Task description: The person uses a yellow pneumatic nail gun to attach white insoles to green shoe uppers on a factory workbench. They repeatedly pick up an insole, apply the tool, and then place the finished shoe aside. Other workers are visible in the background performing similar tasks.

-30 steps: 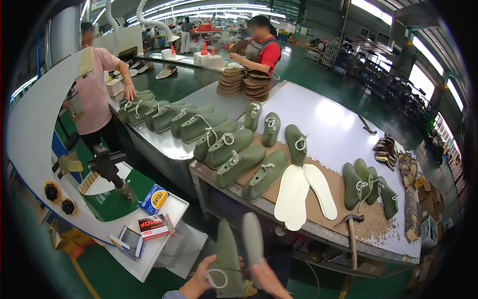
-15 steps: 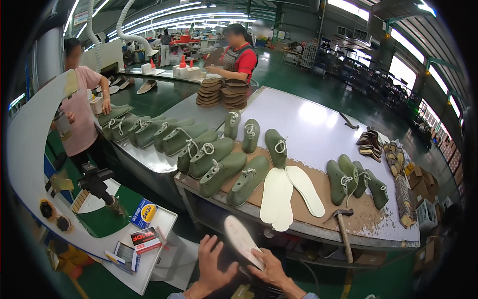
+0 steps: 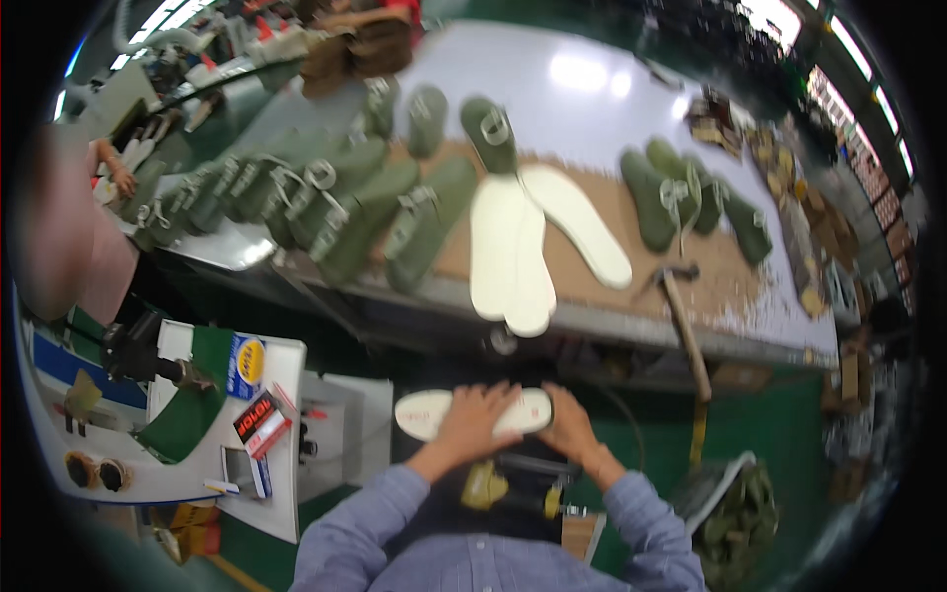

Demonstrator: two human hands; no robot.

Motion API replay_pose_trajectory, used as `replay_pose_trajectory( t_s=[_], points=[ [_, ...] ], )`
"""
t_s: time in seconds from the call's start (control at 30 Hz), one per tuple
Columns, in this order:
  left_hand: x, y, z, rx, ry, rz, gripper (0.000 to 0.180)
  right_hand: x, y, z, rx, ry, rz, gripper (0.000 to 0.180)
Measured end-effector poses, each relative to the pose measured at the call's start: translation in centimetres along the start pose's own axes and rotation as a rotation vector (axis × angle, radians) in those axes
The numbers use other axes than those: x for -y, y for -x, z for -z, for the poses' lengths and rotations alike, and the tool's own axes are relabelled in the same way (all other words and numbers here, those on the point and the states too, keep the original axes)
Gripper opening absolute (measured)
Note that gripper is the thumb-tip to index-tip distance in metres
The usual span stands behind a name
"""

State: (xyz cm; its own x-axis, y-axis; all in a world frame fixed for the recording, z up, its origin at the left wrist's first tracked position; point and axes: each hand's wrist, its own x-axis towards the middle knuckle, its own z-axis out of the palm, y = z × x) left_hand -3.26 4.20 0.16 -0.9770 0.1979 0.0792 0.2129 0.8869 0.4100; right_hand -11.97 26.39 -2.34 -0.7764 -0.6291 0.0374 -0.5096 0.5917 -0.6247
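Observation:
A white insole point(image 3: 422, 414) with red print lies crosswise in front of my body, its broad end to the left. My left hand point(image 3: 475, 419) is laid over its middle, fingers together and reaching across the far edge. At the right end, my right hand point(image 3: 570, 422) grips the narrower tip. Beneath the insole is a dark stand with yellow metal parts point(image 3: 483, 485), partly hidden. Three cream insoles point(image 3: 508, 252) lie on the bench beyond my hands, two of them overlapping. Whatever is under the held insole cannot be made out.
Green shoe lasts point(image 3: 429, 222) with white cords fill the bench's left side; several more point(image 3: 651, 202) stand at right. A hammer point(image 3: 684, 331) overhangs the bench's front edge. At left, a white machine table point(image 3: 286, 493) carries small boxes point(image 3: 261, 424). A co-worker point(image 3: 79, 237) stands far left.
My view has tilted down. The insole has turned from upright-slanting to crosswise. My left hand, previously spread and apart from it, now lies on it; my right hand still holds its end.

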Motion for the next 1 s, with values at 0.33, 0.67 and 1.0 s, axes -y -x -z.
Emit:
replay_pose_trajectory(
  t_s=[0.33,0.67,1.0],
  points=[
    [-2.1,-1.4,-0.5,-0.041,0.049,-0.057,0.081,5.0,9.0,1.5,-0.078,-0.133,-0.312,0.059],
    [-2.5,-2.2,-1.1,-0.022,-0.02,-0.1,0.085,8.7,12.4,-2.0,0.398,0.129,0.016,0.06],
    [-2.2,-1.8,-0.9,-0.032,-0.005,-0.078,0.085,6.4,15.2,7.1,0.22,-0.902,-0.639,0.109]
  ],
)
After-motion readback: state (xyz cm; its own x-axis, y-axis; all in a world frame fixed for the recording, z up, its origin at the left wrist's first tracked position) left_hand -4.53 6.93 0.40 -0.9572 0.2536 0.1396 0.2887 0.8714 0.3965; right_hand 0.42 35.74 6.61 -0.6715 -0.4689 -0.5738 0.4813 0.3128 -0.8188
